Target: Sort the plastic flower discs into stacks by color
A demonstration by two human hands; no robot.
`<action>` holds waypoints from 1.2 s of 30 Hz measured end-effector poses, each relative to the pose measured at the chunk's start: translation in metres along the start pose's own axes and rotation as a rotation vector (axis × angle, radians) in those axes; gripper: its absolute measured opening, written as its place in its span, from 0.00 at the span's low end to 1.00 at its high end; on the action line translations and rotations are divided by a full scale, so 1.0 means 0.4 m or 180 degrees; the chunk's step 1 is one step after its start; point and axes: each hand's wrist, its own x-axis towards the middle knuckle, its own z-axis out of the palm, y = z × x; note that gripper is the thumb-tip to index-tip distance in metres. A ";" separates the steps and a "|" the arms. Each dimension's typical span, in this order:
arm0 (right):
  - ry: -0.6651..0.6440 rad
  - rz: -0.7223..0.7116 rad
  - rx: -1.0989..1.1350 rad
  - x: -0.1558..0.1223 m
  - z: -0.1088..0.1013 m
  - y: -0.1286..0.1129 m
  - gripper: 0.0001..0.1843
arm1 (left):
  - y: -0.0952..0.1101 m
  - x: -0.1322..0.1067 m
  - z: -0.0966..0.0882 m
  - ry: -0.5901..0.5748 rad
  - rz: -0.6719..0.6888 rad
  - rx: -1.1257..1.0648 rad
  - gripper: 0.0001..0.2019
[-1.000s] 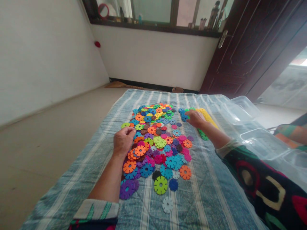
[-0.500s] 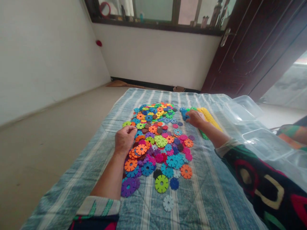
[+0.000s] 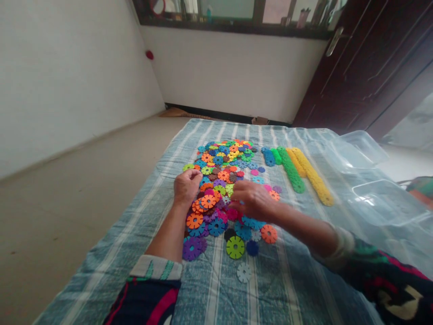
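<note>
Left hand [image 3: 185, 189]: at 7 o'clock from the middle of the heap, fingers curled together in a loose fist over the discs; anything inside the fist hidden, so held or empty cannot be told.
Right hand [image 3: 253, 201]: at 5 o'clock from the middle of the heap, fingers close together and angled down toward the pink and purple discs; grip on a disc impossible to tell.
Plastic snowflake discs [image 3: 219, 180]: loose, overlapping heap in many colours, on the middle of the quilt, directly below and between both hands.
Long yellow chain [image 3: 313, 176]: slotted discs lying straight on the quilt, at 3 o'clock from the heap, well clear of both hands.
Long green chain [image 3: 291, 170]: just left of the yellow ones, roughly parallel.
Short blue chain [image 3: 269, 157]: at 2 o'clock from the heap, beside a short green chain [image 3: 276, 155].
Lime disc [image 3: 235, 247]: flat at the heap's 6 o'clock edge.
White disc [image 3: 244, 272]: apart from the heap, farther toward 6 o'clock.
Striped blue quilt [image 3: 287, 289]: under everything, spread on the floor.
Clear plastic boxes [image 3: 385, 203]: at 3 o'clock, past the chains, on the quilt's edge.
Dark wooden door [image 3: 352, 76]: at 1 o'clock, with a metal lever handle [image 3: 334, 41].
Writing: none legible; bottles on the window ledge [image 3: 237, 29] too small and blurred to read.
</note>
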 end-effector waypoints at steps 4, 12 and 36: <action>0.0014 -0.0643 -0.0033 -0.004 0.036 -0.108 0.16 | -0.003 0.002 0.002 0.0005 0.0069 -0.0006 0.11; -0.0229 -0.0839 -0.0200 -0.006 0.046 -0.137 0.13 | -0.009 0.005 0.004 0.0030 0.0092 0.0021 0.12; 0.0174 0.1649 -0.0522 -0.026 -0.076 0.436 0.16 | -0.001 0.007 -0.008 0.0059 -0.0003 0.0137 0.10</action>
